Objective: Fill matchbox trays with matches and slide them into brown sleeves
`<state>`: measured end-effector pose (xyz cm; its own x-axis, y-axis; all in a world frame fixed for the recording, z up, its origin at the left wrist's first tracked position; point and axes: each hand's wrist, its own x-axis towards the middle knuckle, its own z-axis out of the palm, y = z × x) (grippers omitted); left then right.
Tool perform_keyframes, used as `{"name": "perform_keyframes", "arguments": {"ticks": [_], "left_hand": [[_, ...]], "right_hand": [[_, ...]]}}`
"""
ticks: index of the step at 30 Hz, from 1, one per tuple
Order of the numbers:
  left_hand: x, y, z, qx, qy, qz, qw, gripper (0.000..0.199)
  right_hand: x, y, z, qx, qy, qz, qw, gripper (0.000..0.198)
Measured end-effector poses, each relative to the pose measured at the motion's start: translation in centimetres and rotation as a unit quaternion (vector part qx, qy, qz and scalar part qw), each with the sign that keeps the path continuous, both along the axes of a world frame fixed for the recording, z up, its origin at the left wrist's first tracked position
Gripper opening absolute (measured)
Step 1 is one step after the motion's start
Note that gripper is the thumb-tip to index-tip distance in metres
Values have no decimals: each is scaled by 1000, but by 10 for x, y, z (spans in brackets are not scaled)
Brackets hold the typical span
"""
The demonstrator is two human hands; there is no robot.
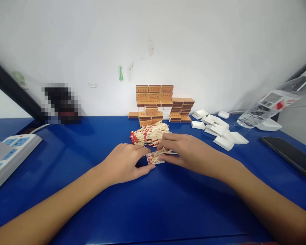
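A small white matchbox tray (160, 162) lies on the blue table, with red-tipped matches (153, 158) inside it at uneven angles. My left hand (126, 161) grips the tray's left end between thumb and fingers. At its right side, my right hand (185, 149) pinches several matches, whose sticks show between the thumb and fingertips. Just behind both hands is a big heap of loose matches (151, 132), most of their red heads pointing left. Part of the tray is hidden by my fingers.
Orange matchboxes (154, 97) are stacked against the wall behind the heap. Several white trays (223, 143) lie scattered at the right, near a water bottle (267, 102) and a black phone (293, 154). A power strip (15, 146) sits at the left.
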<state>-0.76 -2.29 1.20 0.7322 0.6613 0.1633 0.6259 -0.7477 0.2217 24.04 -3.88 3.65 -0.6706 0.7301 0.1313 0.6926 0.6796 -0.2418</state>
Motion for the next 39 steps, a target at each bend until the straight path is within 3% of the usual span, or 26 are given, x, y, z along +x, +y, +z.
{"name": "perform_keyframes", "arguments": {"ticks": [4, 9, 16, 39], "left_hand": [[-1, 0, 0, 2, -8, -5, 1000, 34], [-1, 0, 0, 6, -4, -8, 1000, 36], [-2, 0, 0, 7, -5, -23, 1000, 36], [-1, 0, -1, 14, -6, -32, 999, 31]], "right_hand": [[9, 1, 5, -15, 32, -25, 999, 16], [17, -1, 7, -78, 36, -39, 996, 26], [9, 0, -4, -111, 88, -28, 989, 11], [-6, -8, -12, -40, 173, -2, 984, 12]]}}
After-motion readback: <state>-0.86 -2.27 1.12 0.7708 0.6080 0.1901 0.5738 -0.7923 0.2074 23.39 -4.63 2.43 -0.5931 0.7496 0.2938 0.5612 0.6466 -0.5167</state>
